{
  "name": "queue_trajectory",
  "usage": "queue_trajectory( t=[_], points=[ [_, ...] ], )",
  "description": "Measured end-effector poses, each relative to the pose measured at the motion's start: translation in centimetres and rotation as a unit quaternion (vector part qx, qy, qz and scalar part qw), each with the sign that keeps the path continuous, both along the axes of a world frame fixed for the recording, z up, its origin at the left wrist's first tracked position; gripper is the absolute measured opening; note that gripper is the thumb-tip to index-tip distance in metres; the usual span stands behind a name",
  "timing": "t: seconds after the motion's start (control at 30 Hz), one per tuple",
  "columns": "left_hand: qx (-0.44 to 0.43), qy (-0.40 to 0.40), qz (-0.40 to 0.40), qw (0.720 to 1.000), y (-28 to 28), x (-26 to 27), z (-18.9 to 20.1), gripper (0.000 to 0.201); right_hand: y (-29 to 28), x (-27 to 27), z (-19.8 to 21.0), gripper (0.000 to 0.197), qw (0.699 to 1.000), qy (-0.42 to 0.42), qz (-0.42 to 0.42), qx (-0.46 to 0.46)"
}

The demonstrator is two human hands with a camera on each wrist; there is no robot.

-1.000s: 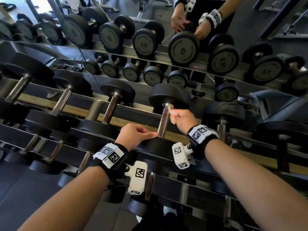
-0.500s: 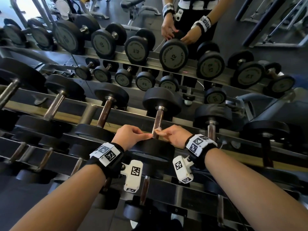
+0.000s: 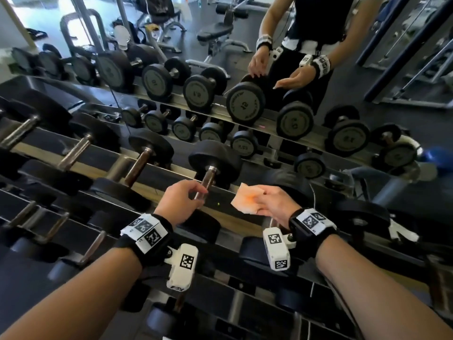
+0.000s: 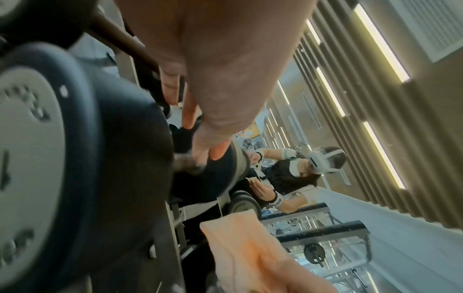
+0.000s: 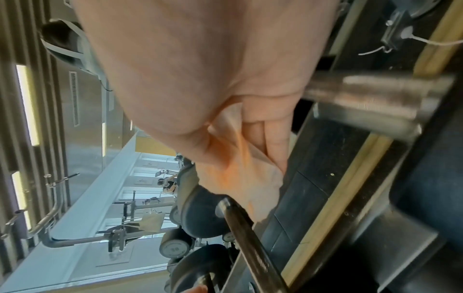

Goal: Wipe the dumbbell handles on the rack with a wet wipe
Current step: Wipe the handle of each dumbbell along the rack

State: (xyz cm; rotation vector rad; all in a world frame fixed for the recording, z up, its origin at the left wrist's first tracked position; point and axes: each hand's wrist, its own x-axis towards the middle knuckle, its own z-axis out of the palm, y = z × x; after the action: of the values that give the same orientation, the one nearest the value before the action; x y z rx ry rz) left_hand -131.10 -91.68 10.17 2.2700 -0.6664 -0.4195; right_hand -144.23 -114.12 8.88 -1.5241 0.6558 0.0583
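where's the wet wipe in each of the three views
Head: wet wipe sits right of centre, held in the right hand.
Left wrist: bottom centre.
Right wrist: centre, pinched under the thumb.
Shared landmark: the brown dumbbell handle beside it.

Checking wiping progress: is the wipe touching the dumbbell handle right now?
No: the right hand holds the wipe clear of the handle.

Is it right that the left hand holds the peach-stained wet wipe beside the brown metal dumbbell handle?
No: the right hand holds the peach-stained wet wipe. The left hand holds no wipe and sits at the brown metal dumbbell handle, as the head view shows.
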Motion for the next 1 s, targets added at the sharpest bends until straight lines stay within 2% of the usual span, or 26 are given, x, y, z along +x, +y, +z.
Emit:
queue_trajectory(
  t=[0.1, 0.27, 0.33, 0.4, 0.47, 0.53, 0.73, 0.8, 0.87, 0.93, 1.0],
  points=[
    [-0.05, 0.004, -0.03, 0.998, -3.4, -3.8, 0.1, 0.019, -3.5, -3.4, 0.7, 0.039, 1.0, -0.021, -0.005, -0.006],
    [-0.055, 0.077, -0.054, 0.994, -7.8, -9.3, -1.6, 0.01, -8.3, -8.8, -0.3, 0.049, 0.996, -0.033, -0.067, -0.046],
    [-0.038, 0.105, -0.044, 0.993, -8.7, -10.6, -2.9, 0.012, -9.4, -10.4, -1.3, 0.047, 0.994, -0.026, -0.086, -0.067],
    [-0.013, 0.13, -0.025, 0.991, -8.9, -11.4, -4.2, 0.023, -9.8, -11.3, -2.4, 0.035, 0.992, -0.01, -0.091, -0.083],
    [-0.002, 0.167, -0.005, 0.986, -8.6, -11.8, -5.2, 0.033, -9.8, -11.6, -3.5, 0.012, 0.99, 0.009, -0.077, -0.115],
    [-0.003, 0.198, 0.013, 0.98, -8.4, -11.9, -5.9, 0.036, -9.6, -11.2, -4.7, 0.007, 0.988, 0.026, -0.06, -0.141],
    [0.005, 0.228, 0.047, 0.973, -8.0, -11.4, -7.0, 0.038, -9.1, -9.1, -7.1, 0.03, 0.985, -0.003, -0.078, -0.154],
    [0.017, 0.231, 0.055, 0.971, -7.9, -11.4, -7.1, 0.041, -9.0, -8.1, -7.8, 0.027, 0.984, -0.018, -0.087, -0.152],
    [0.026, 0.234, 0.063, 0.97, -8.0, -11.4, -7.2, 0.042, -8.6, -7.3, -8.4, 0.023, 0.989, -0.028, -0.09, -0.109],
    [0.037, 0.231, 0.068, 0.97, -7.9, -11.5, -7.2, 0.04, -8.0, -6.9, -9.0, 0.026, 0.994, -0.017, -0.073, -0.081],
    [0.048, 0.226, 0.066, 0.971, -7.8, -11.5, -7.1, 0.039, -7.5, -7.0, -9.4, 0.028, 0.995, -0.005, -0.052, -0.09]
  ],
)
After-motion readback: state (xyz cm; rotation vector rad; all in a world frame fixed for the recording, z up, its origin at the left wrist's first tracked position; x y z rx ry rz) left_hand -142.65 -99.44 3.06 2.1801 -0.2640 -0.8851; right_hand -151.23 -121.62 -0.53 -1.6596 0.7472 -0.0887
